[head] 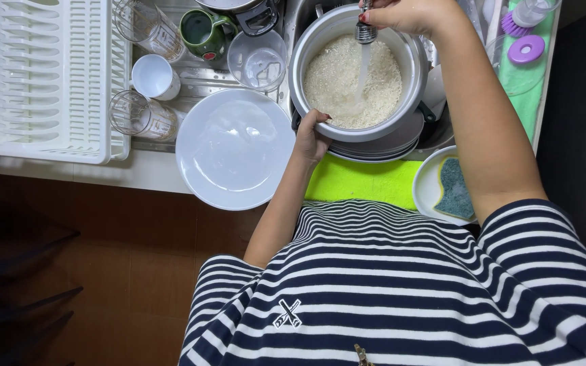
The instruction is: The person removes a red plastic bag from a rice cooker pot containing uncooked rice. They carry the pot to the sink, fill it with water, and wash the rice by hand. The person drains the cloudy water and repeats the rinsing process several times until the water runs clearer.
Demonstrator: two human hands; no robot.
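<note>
Standing in the sink on stacked plates [374, 146], a rice cooker pot [357, 71] of white rice [337, 81] is gripped at its near rim by the left hand [311, 139], fingers curled over the edge. Water is run from the faucet [365, 30], around which the right hand [408, 13] is closed. Beside it are listed: white plate [235, 149], green mug [205, 32], white dish rack [38, 78], sponge [454, 190].

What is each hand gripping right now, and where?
Left hand grips the rice pot by its near rim. Right hand is at the faucet.
</note>
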